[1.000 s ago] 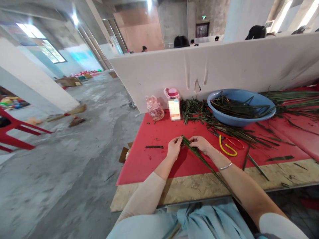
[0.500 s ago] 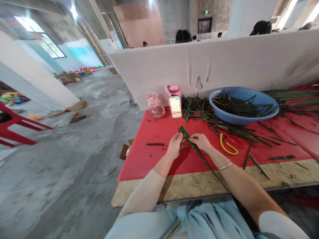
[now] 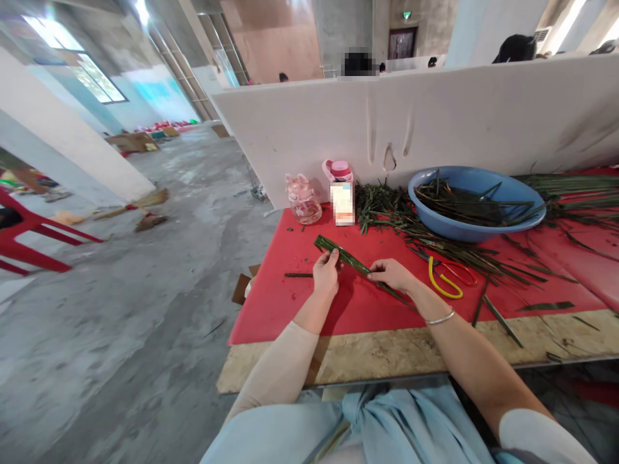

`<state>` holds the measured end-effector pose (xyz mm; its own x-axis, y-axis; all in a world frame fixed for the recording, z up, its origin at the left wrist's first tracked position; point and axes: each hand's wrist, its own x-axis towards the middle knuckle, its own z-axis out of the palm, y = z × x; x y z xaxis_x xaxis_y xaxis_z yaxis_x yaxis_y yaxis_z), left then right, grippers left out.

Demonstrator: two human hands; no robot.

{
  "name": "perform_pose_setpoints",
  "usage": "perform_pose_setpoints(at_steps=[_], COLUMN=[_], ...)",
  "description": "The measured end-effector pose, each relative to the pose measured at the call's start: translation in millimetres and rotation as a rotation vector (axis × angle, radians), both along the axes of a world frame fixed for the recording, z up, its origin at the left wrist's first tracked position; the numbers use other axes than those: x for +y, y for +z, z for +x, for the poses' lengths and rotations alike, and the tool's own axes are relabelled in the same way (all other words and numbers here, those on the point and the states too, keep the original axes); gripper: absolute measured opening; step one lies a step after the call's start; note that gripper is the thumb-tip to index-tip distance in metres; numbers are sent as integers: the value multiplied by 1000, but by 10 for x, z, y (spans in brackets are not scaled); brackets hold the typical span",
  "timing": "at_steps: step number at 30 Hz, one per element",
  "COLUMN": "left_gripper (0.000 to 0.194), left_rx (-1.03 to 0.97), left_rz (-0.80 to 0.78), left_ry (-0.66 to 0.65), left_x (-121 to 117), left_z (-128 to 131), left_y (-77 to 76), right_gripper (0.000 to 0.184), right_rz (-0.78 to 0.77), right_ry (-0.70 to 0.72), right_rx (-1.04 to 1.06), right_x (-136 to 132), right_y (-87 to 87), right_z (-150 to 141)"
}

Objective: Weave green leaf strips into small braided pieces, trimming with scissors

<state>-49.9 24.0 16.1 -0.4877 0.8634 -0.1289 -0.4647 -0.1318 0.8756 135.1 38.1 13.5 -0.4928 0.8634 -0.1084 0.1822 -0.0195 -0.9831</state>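
Observation:
A long green leaf strip [image 3: 355,263], folded and wider at its far left end, is stretched between both hands above the red table cover [image 3: 271,309]. My left hand [image 3: 327,274] pinches it near the wide end, thumb on top. Lower along the strip, my right hand [image 3: 391,276] grips it between thumb and fingers, and a thin tail runs out beneath that hand to the right. A short dark leaf piece [image 3: 297,275] lies on the cover beside my left hand, partly hidden by it. Scissors [image 3: 445,283] with yellow and red handles rest right of my right hand.
A blue basin [image 3: 476,229] holds leaf strips, with cut leaves [image 3: 382,203] heaped beside it. A pink bottle [image 3: 304,203] and a second pink-lidded bottle [image 3: 340,169] stand before the white partition [image 3: 300,129]. The bare board edge [image 3: 367,361] runs along the front.
My left hand has moved left with the wide end of the leaf strip, which now lies flatter. The hands are further apart; my right hand has stayed almost in place.

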Motion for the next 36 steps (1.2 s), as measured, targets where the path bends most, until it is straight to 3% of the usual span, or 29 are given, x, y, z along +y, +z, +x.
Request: perform_pose_setpoints(at_steps=[5, 10, 15, 19, 23, 26, 29, 33, 36], left_gripper=[42, 41, 42, 42, 44, 45, 44, 40, 37], left_rx=[49, -46, -110, -50, 81, 95, 88, 156, 176], left_rz=[45, 23, 21, -76, -57, -22, 5, -12, -26], left_ry=[48, 9, -218, -371, -246, -136, -110, -317, -390], left_x=[19, 20, -62, -132, -104, -70, -85, -136, -140], left_z=[10, 31, 137, 229, 211, 187, 199, 238, 266], left_y=[-67, -105, -97, -132, -185, -202, -198, -200, -206], right_gripper=[21, 21, 23, 22, 18, 14, 15, 17, 20], right_rz=[158, 329, 395, 446, 431, 475, 554, 637, 712], right_ry=[-35, -76, -60, -3, 37, -70, -142, -64, -119], right_rx=[-167, -284, -243, -223, -334, -442, -473, -412, -422], right_x=[53, 76, 40, 28, 96, 151, 162, 114, 34], right_y=[4, -5, 11, 10, -4, 11, 42, 47, 60], right_z=[14, 40, 23, 22, 81, 131, 159, 142, 88])
